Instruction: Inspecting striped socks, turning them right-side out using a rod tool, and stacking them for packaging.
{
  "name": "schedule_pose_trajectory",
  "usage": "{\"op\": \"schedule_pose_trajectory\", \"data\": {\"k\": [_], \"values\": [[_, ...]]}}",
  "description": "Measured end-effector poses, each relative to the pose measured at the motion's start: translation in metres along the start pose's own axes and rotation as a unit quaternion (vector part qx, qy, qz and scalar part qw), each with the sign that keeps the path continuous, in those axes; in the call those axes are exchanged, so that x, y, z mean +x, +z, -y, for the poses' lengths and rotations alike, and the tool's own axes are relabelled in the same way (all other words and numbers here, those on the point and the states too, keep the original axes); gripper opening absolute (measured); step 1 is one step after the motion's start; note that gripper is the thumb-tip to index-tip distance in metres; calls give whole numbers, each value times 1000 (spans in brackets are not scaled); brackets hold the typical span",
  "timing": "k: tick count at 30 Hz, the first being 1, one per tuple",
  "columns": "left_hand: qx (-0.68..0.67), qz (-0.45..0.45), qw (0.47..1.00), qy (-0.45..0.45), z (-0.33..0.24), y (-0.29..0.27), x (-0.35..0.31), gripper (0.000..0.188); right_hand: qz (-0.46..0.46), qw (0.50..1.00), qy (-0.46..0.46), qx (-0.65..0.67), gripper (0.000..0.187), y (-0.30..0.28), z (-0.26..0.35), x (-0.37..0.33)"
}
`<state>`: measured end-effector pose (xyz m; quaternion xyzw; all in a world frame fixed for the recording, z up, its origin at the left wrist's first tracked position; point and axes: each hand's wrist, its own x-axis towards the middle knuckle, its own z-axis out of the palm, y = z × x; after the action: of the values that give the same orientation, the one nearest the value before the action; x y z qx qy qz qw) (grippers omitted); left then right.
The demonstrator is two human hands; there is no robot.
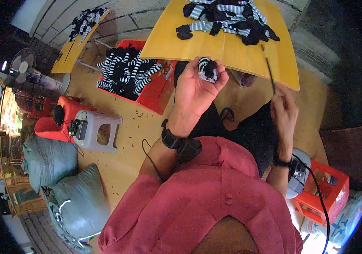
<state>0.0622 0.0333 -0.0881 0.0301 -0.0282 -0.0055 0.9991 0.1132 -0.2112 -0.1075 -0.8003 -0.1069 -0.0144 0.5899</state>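
My left hand (195,94) is raised palm up near the front edge of the yellow table (160,44). Its fingers curl round a small bunched black-and-white striped knit piece (207,70). Over the table's right front corner, my right hand (286,109) grips a thin dark rod (269,67) that points up and away. A heap of striped knit pieces (234,19) with black ends lies on the far part of the tabletop; their exact kind is not plain.
A red crate (155,99) with many striped pieces stands left of the table. Further left are a grey stool (100,127), a red chair (64,116), stuffed sacks (81,203) and a fan (21,65). A red plastic stool (327,190) and a black cable (318,190) are at my right.
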Motion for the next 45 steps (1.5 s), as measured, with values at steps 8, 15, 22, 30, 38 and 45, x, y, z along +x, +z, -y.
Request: {"op": "schedule_pose_trajectory", "data": {"k": [8,15,22,30,38,45], "values": [[32,-48,998,30,9,19,-1,25,194,977,-7,88,28,-11,43,-88],[92,-42,994,44,12,30,-6,21,186,980,-62,32,31,-5,49,-85],[200,-26,977,69,17,48,-13,14,155,987,-29,22,26,6,49,-90],[283,61,956,54,22,69,-21,21,129,984,-122,-5,18,26,36,-98],[281,102,937,181,56,87,-40,13,115,980,-154,57,15,33,35,-111],[348,182,896,210,66,91,-53,13,101,978,-150,109,11,33,47,-117]]}}
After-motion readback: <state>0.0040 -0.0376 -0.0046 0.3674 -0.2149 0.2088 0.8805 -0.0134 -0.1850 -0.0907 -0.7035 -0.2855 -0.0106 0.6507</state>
